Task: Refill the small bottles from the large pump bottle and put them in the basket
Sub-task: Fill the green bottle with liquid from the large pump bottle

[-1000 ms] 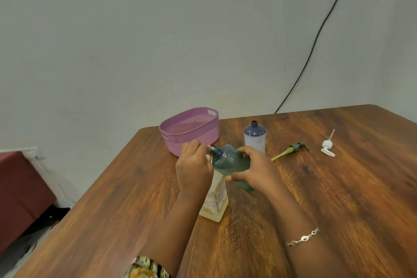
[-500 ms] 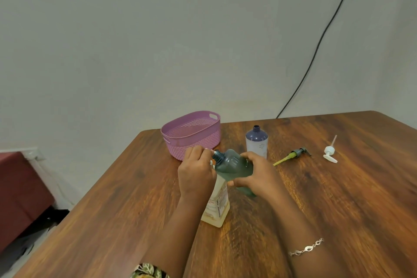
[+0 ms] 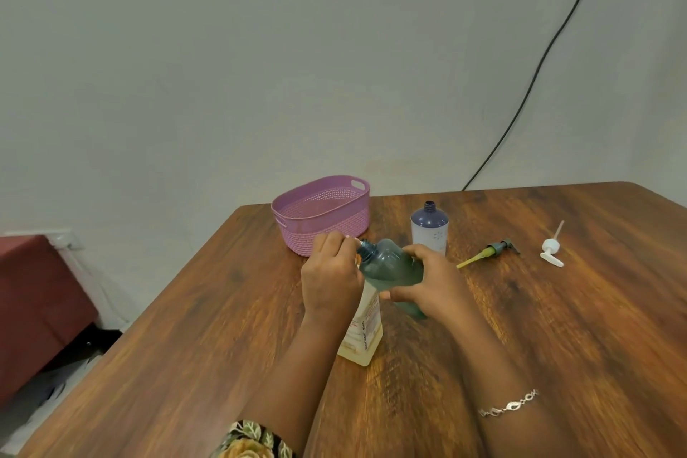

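My right hand [image 3: 433, 281] grips a small green translucent bottle [image 3: 390, 266], tilted with its open neck pointing left. My left hand [image 3: 331, 275] sits curled on top of the large pale pump bottle [image 3: 362, 335], which stands on the table; its pump head is hidden under the fingers, and the white nozzle tip shows at the green bottle's neck. A second small bottle [image 3: 429, 227], purple on top and white below, stands uncapped behind my hands. The pink perforated basket [image 3: 323, 214] stands at the table's far left edge, with nothing visible inside it.
Two loose pump tops lie on the wooden table [image 3: 557, 327] to the right: a green one with a yellow tube [image 3: 489, 252] and a white one [image 3: 552, 247]. A black cable [image 3: 535, 67] runs down the wall. A dark red seat [image 3: 37, 294] stands left of the table.
Both hands and the bottles keep the same pose. Only the camera has tilted a little, shifting the scene slightly lower in the view.
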The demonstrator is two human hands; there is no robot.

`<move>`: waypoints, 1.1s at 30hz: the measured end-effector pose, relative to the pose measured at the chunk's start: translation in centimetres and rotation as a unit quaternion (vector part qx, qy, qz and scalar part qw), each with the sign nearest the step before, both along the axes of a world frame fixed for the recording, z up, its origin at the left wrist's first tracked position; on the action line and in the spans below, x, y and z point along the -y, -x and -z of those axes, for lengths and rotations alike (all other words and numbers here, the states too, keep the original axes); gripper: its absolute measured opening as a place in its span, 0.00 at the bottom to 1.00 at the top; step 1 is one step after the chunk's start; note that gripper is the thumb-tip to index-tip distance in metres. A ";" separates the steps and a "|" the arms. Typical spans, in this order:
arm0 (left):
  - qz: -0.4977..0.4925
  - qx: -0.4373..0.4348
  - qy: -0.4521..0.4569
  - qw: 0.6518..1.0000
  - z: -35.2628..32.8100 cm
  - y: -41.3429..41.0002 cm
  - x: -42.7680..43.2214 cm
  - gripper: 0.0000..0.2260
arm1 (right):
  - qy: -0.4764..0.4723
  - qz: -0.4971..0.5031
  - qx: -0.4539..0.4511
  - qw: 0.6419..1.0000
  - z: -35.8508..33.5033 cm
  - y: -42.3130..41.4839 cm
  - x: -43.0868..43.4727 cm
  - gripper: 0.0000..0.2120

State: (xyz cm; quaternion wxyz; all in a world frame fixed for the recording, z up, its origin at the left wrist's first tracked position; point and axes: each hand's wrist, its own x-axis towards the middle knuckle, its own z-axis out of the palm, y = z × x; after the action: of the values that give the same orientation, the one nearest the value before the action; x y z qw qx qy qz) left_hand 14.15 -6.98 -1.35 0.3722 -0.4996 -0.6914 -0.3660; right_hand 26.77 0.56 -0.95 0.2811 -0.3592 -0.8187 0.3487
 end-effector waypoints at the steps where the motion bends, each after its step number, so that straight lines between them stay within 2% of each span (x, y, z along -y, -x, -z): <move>1: 0.001 -0.002 0.000 1.000 0.1 0.0 0.0 0.11 | 0.000 0.001 -0.002 1.000 0.1 0.0 0.0 0.30; 4: 0.012 0.004 -0.004 1.000 0.5 -0.2 0.2 0.07 | 0.000 0.000 -0.004 1.000 0.1 -0.1 0.1 0.30; 8: 0.021 0.041 0.015 0.999 -0.3 -0.6 0.2 0.11 | 0.007 0.003 -0.009 1.000 0.1 -0.1 0.0 0.30; 12: 0.025 0.012 0.005 1.000 -0.2 -0.5 0.4 0.08 | 0.003 -0.003 -0.008 1.000 -0.1 0.0 0.0 0.31; 15: 0.028 -0.003 0.016 0.999 -0.1 -0.1 0.4 0.14 | 0.007 0.001 -0.007 1.000 0.2 0.0 0.2 0.30; 19: 0.028 0.003 0.021 0.999 -0.3 -0.1 0.4 0.14 | 0.009 0.005 -0.002 1.000 0.2 -0.1 0.2 0.30; 22: 0.034 0.005 0.024 0.999 -0.1 -0.1 0.7 0.09 | 0.015 0.007 -0.001 1.000 0.0 0.0 0.2 0.30; 25: 0.039 -0.004 0.044 0.998 -0.5 -0.1 0.6 0.13 | 0.016 0.006 -0.007 1.000 -0.4 -0.1 0.2 0.30; 28: 0.037 -0.034 0.026 0.998 -0.1 0.1 0.5 0.09 | 0.012 0.008 0.003 1.000 -0.4 -0.1 0.2 0.30; 33: 0.037 -0.014 0.012 0.999 0.6 0.0 0.4 0.12 | 0.012 0.011 0.010 1.000 -0.2 0.0 0.4 0.30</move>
State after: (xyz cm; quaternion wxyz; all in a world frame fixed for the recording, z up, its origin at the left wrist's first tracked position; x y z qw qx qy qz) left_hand 14.12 -7.36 -1.90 0.3622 -0.5340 -0.6717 -0.3640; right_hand 26.77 0.21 -0.75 0.2722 -0.3749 -0.8132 0.3522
